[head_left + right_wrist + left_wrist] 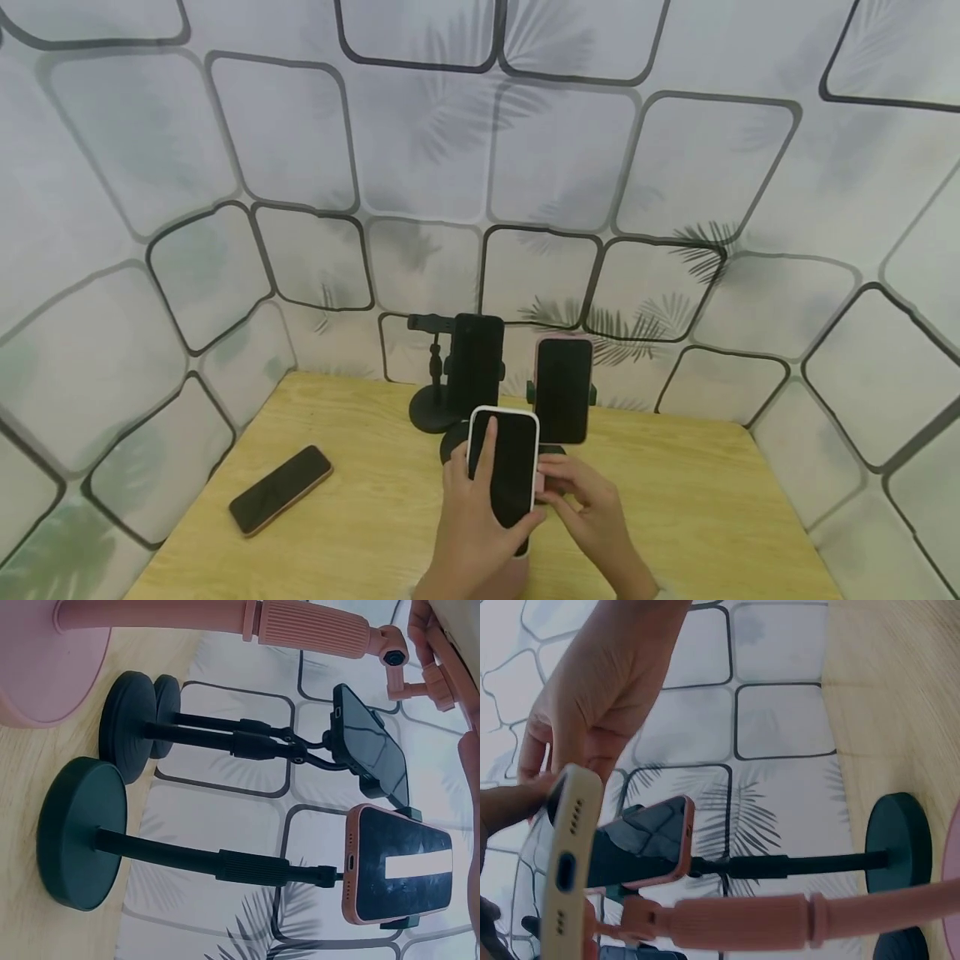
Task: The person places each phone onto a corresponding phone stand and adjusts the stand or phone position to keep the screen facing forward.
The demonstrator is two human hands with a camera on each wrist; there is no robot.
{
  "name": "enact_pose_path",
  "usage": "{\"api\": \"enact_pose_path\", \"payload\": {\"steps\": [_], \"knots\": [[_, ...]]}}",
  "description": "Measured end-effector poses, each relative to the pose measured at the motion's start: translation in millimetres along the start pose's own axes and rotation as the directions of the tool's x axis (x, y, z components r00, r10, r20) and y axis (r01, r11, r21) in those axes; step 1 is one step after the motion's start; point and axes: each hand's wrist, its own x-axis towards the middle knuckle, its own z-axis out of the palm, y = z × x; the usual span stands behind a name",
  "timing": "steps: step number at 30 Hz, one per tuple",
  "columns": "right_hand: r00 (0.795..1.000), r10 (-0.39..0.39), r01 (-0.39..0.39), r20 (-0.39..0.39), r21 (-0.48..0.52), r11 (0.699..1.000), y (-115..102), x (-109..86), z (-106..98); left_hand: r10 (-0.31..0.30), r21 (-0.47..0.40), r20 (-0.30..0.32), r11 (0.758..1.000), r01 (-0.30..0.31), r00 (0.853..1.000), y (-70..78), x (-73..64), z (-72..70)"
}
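Observation:
A phone in a white case (537, 454) stands upright on a pink stand (739, 924), its bottom edge with the charging port showing in the left wrist view. My left hand (472, 521) grips this phone from the front. Its index finger lies straight along the screen, the thumb is at the right edge, and the other fingers are at the left edge. With thumb and fingertips, my right hand (592, 504) pinches the pink clamp (539, 482) beside the phone's right edge. The pink clamp (439, 686) also shows in the right wrist view, partly covered by fingers.
Behind stand a black phone on a black stand (476, 358), another black stand (431, 408), and a pink-cased phone (564, 392) on a dark green stand (82, 832). Another phone (281, 490) lies flat at the left of the wooden table (360, 500). Patterned walls (420, 258) enclose the table.

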Motion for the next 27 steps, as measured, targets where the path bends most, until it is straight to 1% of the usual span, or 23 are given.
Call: {"api": "enact_pose_path", "payload": {"steps": [4, 6, 8, 9, 10, 11, 12, 13, 14, 16, 17, 18, 19, 20, 22, 23, 24, 27], "knots": [[0.999, -0.025, 0.026, -0.025, 0.029, 0.999, 2, -2.3, -1, 0.021, -0.017, -0.012, 1.000, -0.021, 1.000, -5.2, -1.9, 1.8], [0.999, -0.017, 0.018, -0.032, 0.029, 0.999, 2, -2.5, -1, 0.034, -0.030, -0.022, 0.999, -0.034, 0.999, -6.5, -2.1, 2.8], [0.999, -0.011, 0.011, -0.035, 0.019, 1.000, 1, -2.3, 0, 0.032, -0.083, -0.020, 0.996, -0.034, 0.999, -7.6, -1.8, 2.5], [0.999, -0.008, 0.008, -0.034, 0.015, 1.000, 0, -2.3, 0, 0.018, -0.120, -0.014, 0.993, -0.020, 1.000, -8.6, -1.4, 1.4], [0.999, -0.005, 0.005, -0.033, 0.006, 1.000, 0, -2.1, 1, -0.016, -0.179, 0.003, 0.984, 0.016, 1.000, -9.7, -0.8, -0.5], [1.000, -0.002, 0.002, -0.030, 0.005, 1.000, -1, -1.8, 1, -0.059, -0.248, 0.030, 0.967, 0.065, 0.998, -11.3, 0.5, -3.2], [1.000, 0.003, -0.003, -0.027, -0.004, 1.000, -1, -1.7, 1, -0.106, -0.319, 0.066, 0.940, 0.122, 0.992, -13.4, 2.7, -6.7], [1.000, 0.000, 0.000, -0.026, -0.007, 1.000, -1, -1.3, 2, -0.156, -0.391, 0.106, 0.901, 0.186, 0.982, -15.8, 5.3, -10.5], [1.000, 0.004, -0.004, -0.025, -0.013, 1.000, -1, -1.2, 2, -0.201, -0.448, 0.147, 0.860, 0.246, 0.969, -18.5, 7.8, -14.8], [1.000, 0.001, -0.001, -0.024, -0.019, 1.000, -1, -0.8, 1, -0.277, -0.534, 0.226, 0.767, 0.356, 0.934, -24.2, 13.6, -23.1], [1.000, -0.002, 0.001, -0.024, -0.021, 1.000, -1, -0.7, 1, -0.294, -0.560, 0.260, 0.730, 0.392, 0.920, -27.1, 16.5, -26.8], [1.000, -0.006, 0.005, -0.024, -0.023, 1.000, -1, -0.5, 1, -0.307, -0.576, 0.286, 0.702, 0.419, 0.908, -29.4, 18.8, -29.7], [1.000, -0.012, 0.012, -0.026, -0.025, 1.000, 0, -0.6, 0, -0.317, -0.593, 0.305, 0.675, 0.440, 0.898, -31.3, 20.3, -31.4], [0.999, -0.015, 0.015, -0.028, -0.027, 1.000, 0, -0.7, 0, -0.325, -0.603, 0.321, 0.654, 0.457, 0.890, -32.5, 21.7, -33.1], [0.999, -0.027, 0.026, -0.037, -0.036, 0.999, 0, -0.6, 0, -0.353, -0.618, 0.335, 0.618, 0.486, 0.874, -32.6, 23.5, -34.9], [0.999, -0.027, 0.026, -0.040, -0.036, 0.999, 0, -0.8, 0, -0.365, -0.620, 0.330, 0.611, 0.492, 0.870, -31.7, 23.7, -35.2], [0.999, -0.030, 0.029, -0.045, -0.033, 0.999, 0, -0.8, 0, -0.378, -0.618, 0.320, 0.611, 0.494, 0.869, -30.3, 23.8, -35.2], [0.998, -0.032, 0.030, -0.055, -0.029, 0.999, 0, -1.3, 0, -0.391, -0.596, 0.294, 0.639, 0.487, 0.872, -27.1, 22.5, -35.7]]}}
